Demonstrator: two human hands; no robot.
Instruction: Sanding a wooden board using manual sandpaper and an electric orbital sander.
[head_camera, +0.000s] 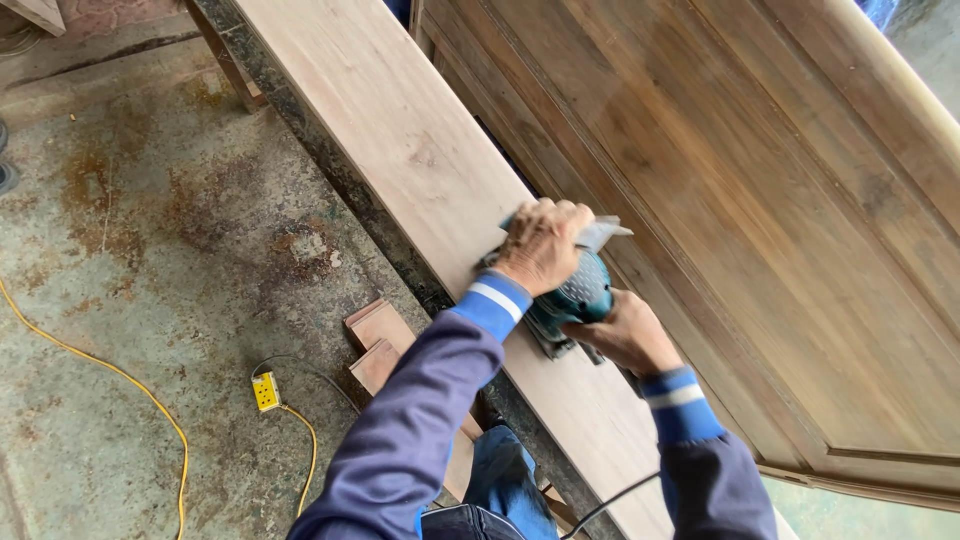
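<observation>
Both hands cover most of the tool, so little of its shape can be read: the left hand (541, 245) lies over the front with fingers curled together and pressed down, and the right hand (625, 332) wraps the rear, its fingertips hidden underneath, so their exact grip cannot be told. What shows between them is a teal-blue electric planer (580, 292) with a textured housing and a grey metal part poking out ahead. It sits flat on the pale long plank (400, 130), near the plank's right edge. Its black cord (610, 503) runs out of frame at the bottom. Beside the plank leans a darker panelled door (760, 200), cut off at the right. Short wood offcuts (378, 340) and a yellow extension socket (265, 391) lie on the stained concrete floor (150, 250).
</observation>
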